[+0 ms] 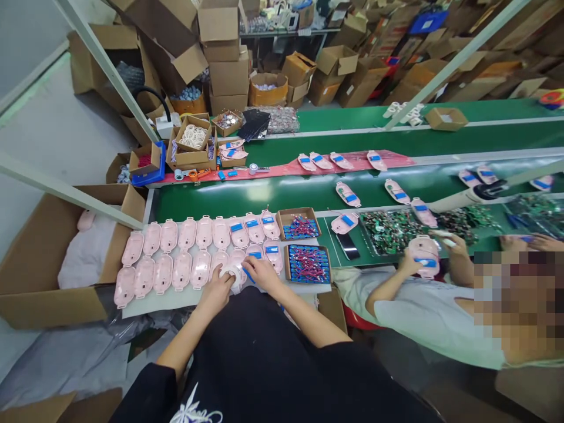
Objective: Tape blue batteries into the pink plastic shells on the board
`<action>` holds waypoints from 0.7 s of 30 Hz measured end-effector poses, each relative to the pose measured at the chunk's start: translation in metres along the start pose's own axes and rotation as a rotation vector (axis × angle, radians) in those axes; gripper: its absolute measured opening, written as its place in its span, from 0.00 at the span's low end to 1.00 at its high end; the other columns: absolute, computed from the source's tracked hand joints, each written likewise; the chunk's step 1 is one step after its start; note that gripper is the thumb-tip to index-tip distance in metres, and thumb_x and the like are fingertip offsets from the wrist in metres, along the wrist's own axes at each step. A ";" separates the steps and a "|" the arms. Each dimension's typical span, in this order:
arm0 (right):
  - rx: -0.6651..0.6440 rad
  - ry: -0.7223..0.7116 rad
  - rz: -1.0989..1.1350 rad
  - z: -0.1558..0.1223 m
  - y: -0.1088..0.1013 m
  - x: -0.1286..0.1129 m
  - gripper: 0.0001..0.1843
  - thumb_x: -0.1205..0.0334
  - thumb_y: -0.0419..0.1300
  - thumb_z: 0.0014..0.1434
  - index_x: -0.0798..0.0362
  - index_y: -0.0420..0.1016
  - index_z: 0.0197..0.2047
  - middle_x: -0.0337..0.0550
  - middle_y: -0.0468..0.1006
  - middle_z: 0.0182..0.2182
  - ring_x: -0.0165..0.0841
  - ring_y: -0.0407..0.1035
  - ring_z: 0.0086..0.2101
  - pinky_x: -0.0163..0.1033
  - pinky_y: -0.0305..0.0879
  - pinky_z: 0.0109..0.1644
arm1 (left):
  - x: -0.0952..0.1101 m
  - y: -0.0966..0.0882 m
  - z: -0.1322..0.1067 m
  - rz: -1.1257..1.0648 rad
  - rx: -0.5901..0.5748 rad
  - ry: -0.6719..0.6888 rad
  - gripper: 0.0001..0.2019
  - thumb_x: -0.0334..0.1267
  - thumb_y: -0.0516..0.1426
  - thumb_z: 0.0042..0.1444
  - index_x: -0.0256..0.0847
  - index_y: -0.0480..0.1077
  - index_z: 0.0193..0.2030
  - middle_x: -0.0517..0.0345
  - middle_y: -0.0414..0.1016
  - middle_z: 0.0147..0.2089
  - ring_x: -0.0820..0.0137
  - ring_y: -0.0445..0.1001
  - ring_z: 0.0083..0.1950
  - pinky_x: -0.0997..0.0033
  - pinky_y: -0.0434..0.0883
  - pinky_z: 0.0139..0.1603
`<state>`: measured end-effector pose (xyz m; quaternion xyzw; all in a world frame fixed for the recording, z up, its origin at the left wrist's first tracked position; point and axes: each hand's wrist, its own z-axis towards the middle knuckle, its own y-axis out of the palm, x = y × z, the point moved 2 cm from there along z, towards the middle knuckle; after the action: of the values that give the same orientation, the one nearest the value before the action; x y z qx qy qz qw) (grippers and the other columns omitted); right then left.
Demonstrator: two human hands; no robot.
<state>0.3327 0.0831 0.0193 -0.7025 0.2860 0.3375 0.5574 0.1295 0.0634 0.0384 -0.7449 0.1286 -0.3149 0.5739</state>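
Note:
My left hand [215, 291] is closed around a white roll of tape [231, 271], low over the front row of pink plastic shells. Beside it, my right hand [262, 274] pinches a blue battery [248, 275] at its fingertips; part of it is hidden. Two rows of pink shells [163, 272] lie on a white sheet [145, 304]. Toward the right end, several shells hold a blue battery [252, 223]. To the right of my hands stand two cardboard trays of blue batteries with red wires, a front tray [308, 264] and a back tray [298, 225].
A large cardboard box [53, 308] stands at the left. The green conveyor [282, 195] carries pink shells with batteries. At the right, a co-worker's hand [409, 263] holds a pink shell [423, 254] near a pile of circuit boards [388, 232]. A phone [348, 247] lies between us.

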 end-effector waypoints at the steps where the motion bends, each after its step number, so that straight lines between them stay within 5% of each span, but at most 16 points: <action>1: 0.007 0.012 -0.007 -0.001 0.002 -0.001 0.18 0.47 0.51 0.73 0.48 0.78 0.50 0.45 0.83 0.40 0.39 0.77 0.42 0.37 0.65 0.48 | 0.001 -0.001 0.000 0.000 -0.003 -0.005 0.25 0.21 0.54 0.59 0.47 0.72 0.59 0.50 0.76 0.56 0.52 0.50 0.78 0.49 0.65 0.72; 5: -0.013 0.080 0.120 -0.006 0.018 0.005 0.20 0.47 0.53 0.72 0.49 0.80 0.51 0.45 0.83 0.37 0.39 0.77 0.40 0.41 0.68 0.49 | 0.004 -0.004 0.001 0.035 -0.021 -0.068 0.23 0.22 0.55 0.60 0.43 0.73 0.59 0.47 0.77 0.54 0.50 0.52 0.78 0.51 0.66 0.71; 7: -0.078 0.095 0.342 -0.007 0.029 0.011 0.21 0.46 0.60 0.66 0.49 0.78 0.56 0.44 0.83 0.39 0.39 0.78 0.40 0.43 0.71 0.50 | 0.005 -0.002 0.003 0.059 -0.046 -0.133 0.22 0.22 0.55 0.60 0.42 0.73 0.59 0.45 0.78 0.53 0.48 0.55 0.77 0.51 0.68 0.69; 11: -0.127 0.194 0.911 -0.010 0.052 0.026 0.40 0.50 0.75 0.47 0.49 0.71 0.62 0.45 0.82 0.47 0.39 0.78 0.44 0.45 0.75 0.50 | 0.009 0.007 0.006 0.100 -0.083 -0.233 0.20 0.29 0.56 0.64 0.42 0.71 0.62 0.42 0.77 0.57 0.44 0.59 0.74 0.50 0.72 0.62; 16: 0.099 0.331 1.178 0.001 0.067 0.046 0.41 0.53 0.76 0.46 0.48 0.69 0.61 0.46 0.81 0.47 0.39 0.78 0.44 0.47 0.79 0.48 | 0.011 0.013 0.009 0.086 -0.117 -0.315 0.21 0.35 0.51 0.70 0.40 0.66 0.68 0.39 0.78 0.56 0.52 0.76 0.57 0.58 0.75 0.52; 21: 0.477 0.363 1.068 0.052 0.045 0.084 0.35 0.48 0.70 0.53 0.48 0.65 0.60 0.46 0.80 0.47 0.40 0.76 0.50 0.50 0.76 0.54 | -0.001 0.011 -0.004 0.050 -0.176 -0.304 0.19 0.39 0.51 0.71 0.43 0.68 0.65 0.44 0.79 0.54 0.57 0.79 0.51 0.62 0.73 0.49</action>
<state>0.3405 0.1219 -0.0815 -0.3644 0.7566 0.3719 0.3956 0.1282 0.0570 0.0288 -0.8279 0.0858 -0.1720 0.5269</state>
